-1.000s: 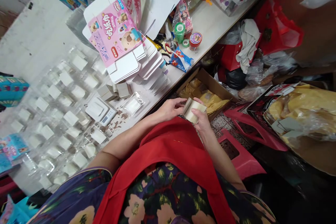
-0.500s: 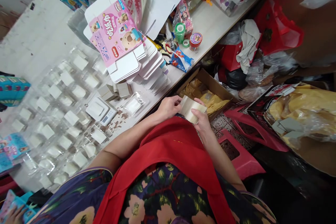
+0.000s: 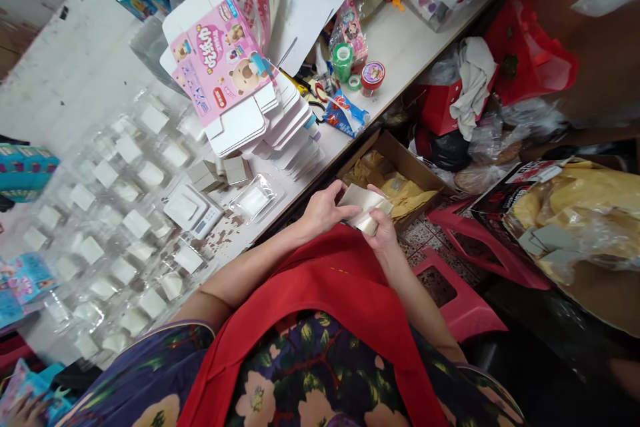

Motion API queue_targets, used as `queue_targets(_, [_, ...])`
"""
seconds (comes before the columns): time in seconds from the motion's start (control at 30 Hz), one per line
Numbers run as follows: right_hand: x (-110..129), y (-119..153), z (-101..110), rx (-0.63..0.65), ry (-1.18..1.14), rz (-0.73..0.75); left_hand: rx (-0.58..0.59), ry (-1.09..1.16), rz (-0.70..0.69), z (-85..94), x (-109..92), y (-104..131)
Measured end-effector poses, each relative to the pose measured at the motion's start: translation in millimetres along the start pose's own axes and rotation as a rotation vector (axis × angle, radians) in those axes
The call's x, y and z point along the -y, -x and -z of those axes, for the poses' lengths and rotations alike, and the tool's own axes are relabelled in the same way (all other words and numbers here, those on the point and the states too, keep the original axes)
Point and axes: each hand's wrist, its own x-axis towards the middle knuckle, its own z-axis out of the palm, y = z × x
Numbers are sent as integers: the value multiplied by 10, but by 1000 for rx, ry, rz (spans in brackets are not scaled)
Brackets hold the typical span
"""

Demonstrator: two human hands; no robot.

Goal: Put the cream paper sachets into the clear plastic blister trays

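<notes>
A small stack of cream-coloured rectangular pieces (image 3: pixel 369 201) is held between both hands, over the red apron (image 3: pixel 345 267). My left hand (image 3: pixel 323 210) grips its left side, with the thumb lying across the top face. My right hand (image 3: pixel 384 230) is wrapped round the right end, thumb on top. The pieces look parted a little, in a shallow fold. On the table nearby are a white digital scale (image 3: pixel 193 208) with a pale piece on it, a clear packet (image 3: pixel 254 199) with a white block inside, and grey-white blocks (image 3: pixel 206 177).
Many clear packets with white blocks cover the table (image 3: pixel 60 90) at left. Flattened pink and white boxes (image 3: pixel 225 60) are piled behind. An open carton (image 3: pixel 400 153) with yellow bags and a pink stool (image 3: pixel 460 300) stand at right. Another person's hand (image 3: pixel 27 407) shows bottom left.
My left hand has shifted right onto the stack, its thumb now across the top. The stack has gone from one flat face to slightly parted.
</notes>
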Motion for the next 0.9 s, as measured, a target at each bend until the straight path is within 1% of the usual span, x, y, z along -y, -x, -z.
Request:
queue_targets(0.1, [-26, -31, 44, 40, -68, -18, 16, -42, -28, 18, -26, 19])
queue_targets(0.2, [-51, -43, 85, 91, -133, -34, -8, -102, -41, 20, -19, 22])
queue_targets(0.27, [-59, -41, 111, 118, -156, -55, -20, -130, -43, 12, -23, 31])
queue_targets(0.33, [-52, -35, 132, 126, -154, -62, -3, -134, -49, 11, -56, 54])
queue_targets(0.4, [-25, -33, 142, 116, -130, -59, 28, -112, -45, 34, -120, 88])
queue_targets(0.47, [22, -36, 141, 104, -100, -60, 25, -55, -25, 90, -187, 115])
queue_targets(0.57, [117, -37, 132, 126, -89, -84, -59, 58, 17, 191, -204, 87])
queue_targets(0.63, [181, -26, 133, 141, -103, -97, -90, 121, 41, 199, -129, -12])
queue_targets(0.7, [230, -4, 144, 124, -124, -90, -76, 185, 59, 98, -14, -180])
queue_targets(0.73, [247, 8, 153, 107, -133, -79, -64, 226, 72, 0, 43, -286])
queue_targets(0.8, [261, 23, 177, 75, -141, -62, -37, 330, 112, -275, 124, -522])
queue_targets(0.9, [251, 8, 227, 72, -144, -49, 33, 479, 150, -742, 144, -872])
